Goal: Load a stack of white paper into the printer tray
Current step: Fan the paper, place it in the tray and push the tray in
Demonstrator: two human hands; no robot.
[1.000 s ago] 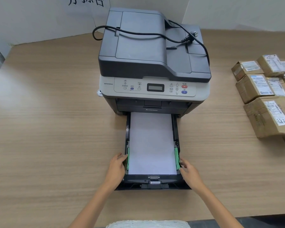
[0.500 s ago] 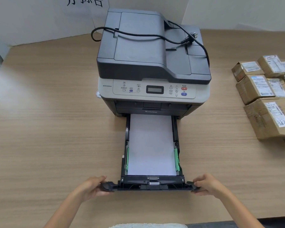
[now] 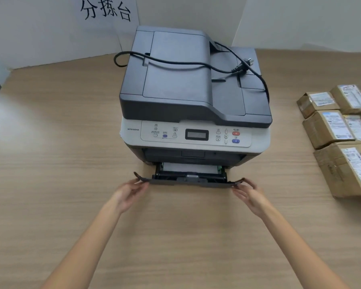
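Note:
A grey and white printer [image 3: 186,86] stands on the wooden table [image 3: 61,163]. Its dark paper tray [image 3: 188,182] is pushed almost fully in, and only a short strip sticks out. A narrow band of the white paper stack [image 3: 186,166] shows inside it; the rest is hidden under the printer. My left hand [image 3: 129,192] pinches the left end of the tray's front panel. My right hand [image 3: 250,195] holds the right end in the same way.
A loose black power cable [image 3: 196,64] with its plug lies on the printer's lid. Several labelled cardboard boxes [image 3: 342,159] sit at the table's right edge. A white wall with a handwritten sign [image 3: 105,9] rises behind the printer.
Both hands left the green side guides and took the ends of the tray's front panel. The tray with the paper has slid most of the way into the printer.

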